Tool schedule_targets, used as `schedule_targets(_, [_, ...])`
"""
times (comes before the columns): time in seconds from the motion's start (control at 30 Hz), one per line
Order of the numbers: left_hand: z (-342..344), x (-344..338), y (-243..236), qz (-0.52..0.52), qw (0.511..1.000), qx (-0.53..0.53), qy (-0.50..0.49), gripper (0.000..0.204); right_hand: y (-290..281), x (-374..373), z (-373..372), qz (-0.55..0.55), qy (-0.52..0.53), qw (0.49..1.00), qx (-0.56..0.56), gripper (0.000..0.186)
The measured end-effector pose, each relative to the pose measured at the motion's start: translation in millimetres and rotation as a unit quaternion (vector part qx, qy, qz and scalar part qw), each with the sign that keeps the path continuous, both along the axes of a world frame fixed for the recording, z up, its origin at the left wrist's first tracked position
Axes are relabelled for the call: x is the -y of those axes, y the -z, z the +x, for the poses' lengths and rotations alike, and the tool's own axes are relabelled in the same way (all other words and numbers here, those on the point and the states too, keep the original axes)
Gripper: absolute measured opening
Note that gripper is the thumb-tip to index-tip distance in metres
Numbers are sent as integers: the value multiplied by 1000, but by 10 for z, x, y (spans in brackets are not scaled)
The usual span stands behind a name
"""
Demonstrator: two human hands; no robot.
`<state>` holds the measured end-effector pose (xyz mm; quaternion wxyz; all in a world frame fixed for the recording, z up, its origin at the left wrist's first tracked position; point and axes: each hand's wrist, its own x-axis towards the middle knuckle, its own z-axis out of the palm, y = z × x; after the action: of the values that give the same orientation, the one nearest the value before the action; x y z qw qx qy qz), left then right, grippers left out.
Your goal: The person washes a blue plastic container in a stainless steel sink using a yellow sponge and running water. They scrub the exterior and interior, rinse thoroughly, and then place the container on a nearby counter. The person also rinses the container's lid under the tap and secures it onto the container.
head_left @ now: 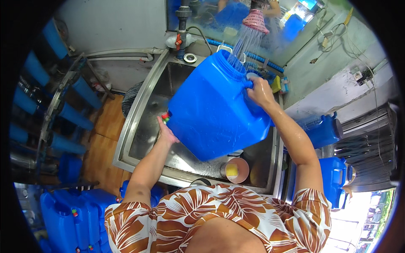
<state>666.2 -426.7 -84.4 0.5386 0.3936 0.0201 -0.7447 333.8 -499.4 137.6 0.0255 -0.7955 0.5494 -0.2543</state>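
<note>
Nearest, a leaf-patterned brown and white shirt (219,219) fills the lower edge, and both bare forearms rise from it toward a steel sink (139,126). On the sink's near floor sits a small round bowl (241,166) with a yellow sponge (231,170) in it. Above the basin a large blue water jug (211,114) is held tilted, its open mouth turned up and away. The left hand (165,131) presses against the jug's lower left corner, palm flat and fingers spread rather than curled, just below a small red and green tap (166,117). The right hand (260,92) has its fingers wrapped closed around the jug's handle near the top. Farther off, a pink shower head (255,20) sprays water into the jug's mouth; how much lands inside is hard to judge. More blue jugs stand on the floor at lower left (67,219) and beside the sink on the right (335,175).
</note>
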Motion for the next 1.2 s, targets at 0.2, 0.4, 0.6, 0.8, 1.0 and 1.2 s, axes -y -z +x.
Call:
schedule_targets(0.2, [-89,-24,-41,20,987,117,-108,121,-107,-19,-26,58,3,998,39,29])
schedule_targets(0.4, [-85,-93,-87,74,997,-5,-5,120,-182,-33,92,-2,4,1000,-30,28])
schedule_targets(0.6, [4,24,-100,120,989,81,-16,119,-86,8,62,22,-4,1000,-6,30])
schedule_targets(0.8, [4,90,-147,-76,971,170,-151,123,33,-4,-39,25,11,995,93,29])
schedule_targets(1.0, [39,154,-167,12,997,39,-61,121,-16,-23,-27,-18,34,999,36,22])
schedule_targets(1.2, [-2,144,-43,-29,991,34,-126,109,-67,-31,63,-17,16,1000,-9,22])
